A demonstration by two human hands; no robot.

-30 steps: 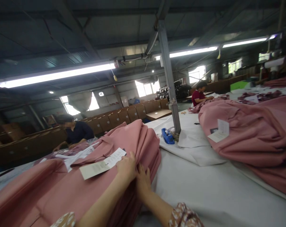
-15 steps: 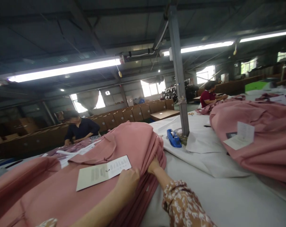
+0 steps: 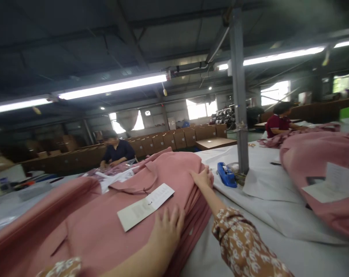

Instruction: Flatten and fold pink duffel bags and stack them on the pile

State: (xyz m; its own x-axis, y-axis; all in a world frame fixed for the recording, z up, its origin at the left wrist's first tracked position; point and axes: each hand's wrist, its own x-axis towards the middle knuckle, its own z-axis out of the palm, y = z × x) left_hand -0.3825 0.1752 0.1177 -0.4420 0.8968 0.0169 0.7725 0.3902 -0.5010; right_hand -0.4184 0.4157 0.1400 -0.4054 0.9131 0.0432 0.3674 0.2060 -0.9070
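A stack of folded pink garments (image 3: 93,234) lies in front of me, its layered folds showing along the right side. On the top garment, my left hand (image 3: 166,229) rests flat with fingers spread, just below an unfolded paper hang tag (image 3: 136,214). A dark string ties the tag near the collar. Farther along, my right hand (image 3: 202,179) lies over the stack's upper right edge, thumb apart on top. Its other fingers are partly hidden at the edge.
A blue tape dispenser (image 3: 226,175) stands beside a grey metal post (image 3: 239,115) on the white-covered table (image 3: 261,215). Another pink garment pile (image 3: 304,157) with an open tag lies right. Two people work beyond; cardboard boxes (image 3: 178,138) line the background.
My left hand has opened from a closed grip on the garment's edge and now lies flat. My right hand has come out from between the folds onto the top edge. The view has turned left.
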